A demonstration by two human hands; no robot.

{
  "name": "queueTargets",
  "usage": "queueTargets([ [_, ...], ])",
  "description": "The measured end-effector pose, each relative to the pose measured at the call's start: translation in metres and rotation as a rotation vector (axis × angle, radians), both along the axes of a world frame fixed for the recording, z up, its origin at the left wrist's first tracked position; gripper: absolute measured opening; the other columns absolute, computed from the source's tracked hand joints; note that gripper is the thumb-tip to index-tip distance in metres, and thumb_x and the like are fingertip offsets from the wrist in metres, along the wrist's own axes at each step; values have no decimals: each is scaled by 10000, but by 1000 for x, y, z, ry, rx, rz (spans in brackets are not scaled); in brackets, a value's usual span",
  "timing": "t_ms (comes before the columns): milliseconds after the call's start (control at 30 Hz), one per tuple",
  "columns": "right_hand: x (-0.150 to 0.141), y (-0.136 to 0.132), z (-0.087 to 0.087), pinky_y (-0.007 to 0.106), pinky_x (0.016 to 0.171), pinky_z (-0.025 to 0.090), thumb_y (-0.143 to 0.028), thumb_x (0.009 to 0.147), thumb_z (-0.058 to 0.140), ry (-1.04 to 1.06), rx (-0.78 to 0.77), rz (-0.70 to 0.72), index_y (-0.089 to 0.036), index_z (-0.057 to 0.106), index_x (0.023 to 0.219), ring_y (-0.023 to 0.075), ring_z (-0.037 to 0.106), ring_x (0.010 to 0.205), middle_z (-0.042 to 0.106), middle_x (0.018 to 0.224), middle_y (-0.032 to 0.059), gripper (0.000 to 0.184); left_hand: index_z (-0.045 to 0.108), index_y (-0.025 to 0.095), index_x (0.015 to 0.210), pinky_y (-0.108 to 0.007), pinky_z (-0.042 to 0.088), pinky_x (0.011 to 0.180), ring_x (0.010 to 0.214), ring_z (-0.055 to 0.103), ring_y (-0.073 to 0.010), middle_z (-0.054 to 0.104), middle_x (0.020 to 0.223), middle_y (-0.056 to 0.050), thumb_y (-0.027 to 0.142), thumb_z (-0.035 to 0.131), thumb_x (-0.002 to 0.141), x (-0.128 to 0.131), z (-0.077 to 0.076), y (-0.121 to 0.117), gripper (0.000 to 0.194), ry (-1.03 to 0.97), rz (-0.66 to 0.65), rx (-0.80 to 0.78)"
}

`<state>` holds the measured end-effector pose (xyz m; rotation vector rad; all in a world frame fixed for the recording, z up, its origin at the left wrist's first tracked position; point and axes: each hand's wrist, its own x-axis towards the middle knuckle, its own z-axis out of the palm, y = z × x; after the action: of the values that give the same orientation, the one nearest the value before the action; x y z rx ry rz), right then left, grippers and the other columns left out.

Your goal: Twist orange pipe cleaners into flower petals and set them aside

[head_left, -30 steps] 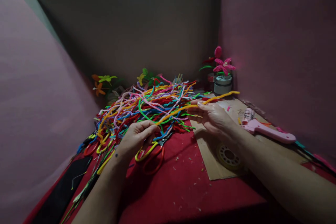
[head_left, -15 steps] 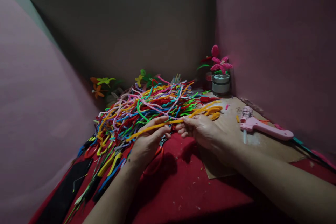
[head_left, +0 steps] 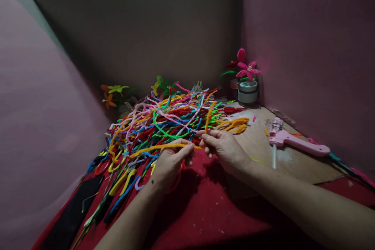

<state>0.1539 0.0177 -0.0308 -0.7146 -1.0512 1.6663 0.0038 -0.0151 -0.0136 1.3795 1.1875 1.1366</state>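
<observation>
An orange pipe cleaner (head_left: 158, 147) runs between my two hands, over the red cloth. My left hand (head_left: 172, 162) pinches it near its middle, with one length reaching out to the left. Close beside, my right hand (head_left: 221, 144) grips it between thumb and fingers, and its other end bends upward from there. Just beyond my hands lies a big heap of pipe cleaners (head_left: 164, 115) in many colours. Several looped orange petal shapes (head_left: 237, 125) rest past my right hand on the cardboard.
A pink glue gun (head_left: 299, 143) lies on the cardboard (head_left: 293, 168) at right. Behind it a pink pipe-cleaner flower (head_left: 248, 71) stands in a grey pot (head_left: 247, 93). Yellow-handled pliers (head_left: 120, 183) and a black flat object (head_left: 73, 211) lie at left on the red cloth (head_left: 205, 211).
The orange pipe cleaner was nearly straight; now its right part is bent up at my right hand. My left hand has shifted slightly down and to the right.
</observation>
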Motion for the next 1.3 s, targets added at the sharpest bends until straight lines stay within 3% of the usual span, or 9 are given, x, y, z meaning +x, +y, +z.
queueTargets([
  [267,-1,-7,1,161,356,269,-337,759,544,-202,29,183,-140,575,694,43,374,390,501,528,-34,209,528,145,822,-169,400,365,413,504,-78,586,595,7,277,635,736,7,-3,-5,190,-95,-107,-131],
  [500,0,-9,1,190,343,226,-334,780,510,-360,89,218,-148,563,615,52,315,349,499,464,-28,254,508,173,980,-155,410,330,389,499,-70,582,592,26,292,648,728,4,-1,-4,312,-224,-64,-158],
  [733,-1,-12,3,199,347,215,-312,775,489,-492,142,215,-145,580,587,57,299,350,429,424,-42,268,602,153,972,-162,399,311,381,483,-63,568,601,23,336,631,727,4,-4,-5,307,-129,-66,-147],
  [867,-2,-11,2,200,409,332,-341,756,521,-375,111,244,-129,594,617,78,419,436,548,541,8,264,643,125,835,-143,360,322,379,459,-45,558,574,21,328,637,723,5,-2,-5,233,-103,27,-115],
  [1000,0,-9,-1,223,479,431,-392,790,488,-115,-43,450,-112,611,732,110,529,546,618,701,71,311,644,99,733,-140,359,365,389,468,-40,568,546,5,303,639,726,4,2,-6,204,-94,58,-120],
  [1167,0,-8,-6,197,393,390,-293,755,532,-24,-198,447,-117,596,725,74,419,431,516,577,2,190,662,96,773,-141,331,360,391,457,-41,589,550,-11,319,650,711,4,4,-6,232,-77,68,-132],
  [1300,-2,-9,-8,188,374,331,-284,734,568,-17,-201,412,-122,585,690,61,327,415,419,523,-37,168,645,113,706,-144,297,330,361,429,-34,559,518,15,337,666,691,5,3,-6,225,-86,122,-150],
])
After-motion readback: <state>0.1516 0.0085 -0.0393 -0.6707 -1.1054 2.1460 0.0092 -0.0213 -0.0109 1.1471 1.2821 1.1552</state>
